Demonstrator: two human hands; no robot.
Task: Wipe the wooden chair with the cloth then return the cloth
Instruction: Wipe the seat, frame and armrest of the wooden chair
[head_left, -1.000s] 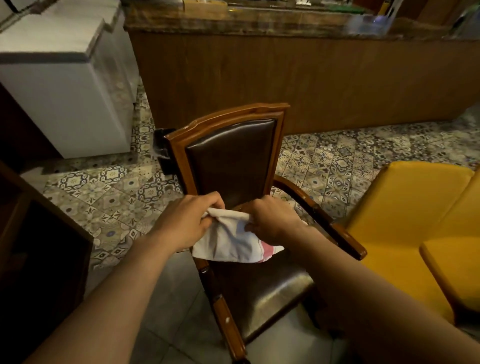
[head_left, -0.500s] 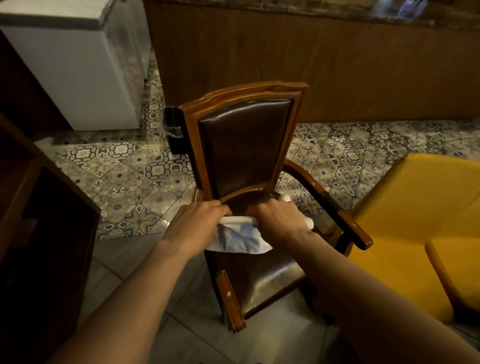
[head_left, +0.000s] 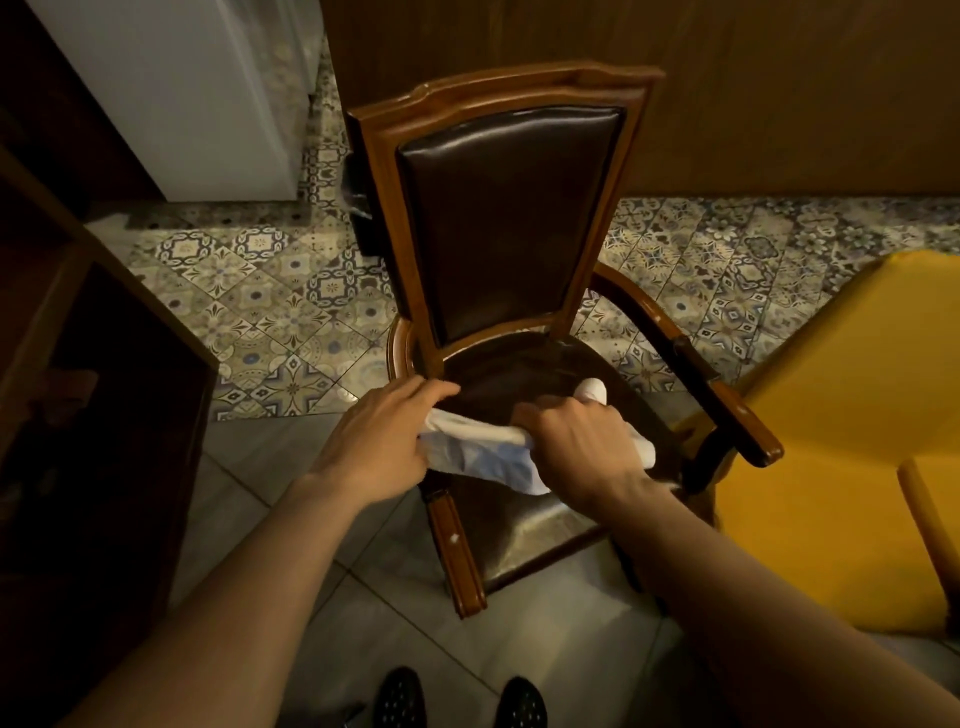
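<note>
A wooden armchair (head_left: 511, 88) with dark leather back and seat stands in front of me. Over the middle of its seat I hold a white cloth (head_left: 475, 454) stretched between both hands. My left hand (head_left: 382, 436) grips the cloth's left end near the left armrest. My right hand (head_left: 582, 447) is closed on its right part, and a bunched end of the cloth sticks out beyond my knuckles. Whether the cloth touches the seat is hidden by my hands.
A yellow cushioned seat (head_left: 831, 415) presses close on the right, near the chair's right armrest (head_left: 727, 405). A dark wooden cabinet (head_left: 78, 415) is at the left, a white appliance (head_left: 197, 93) at back left, a wooden counter front (head_left: 779, 78) behind. My shoes (head_left: 457, 701) show below.
The view has tilted down and closer to the chair. Both hands have lowered with the cloth from in front of the backrest to over the seat.
</note>
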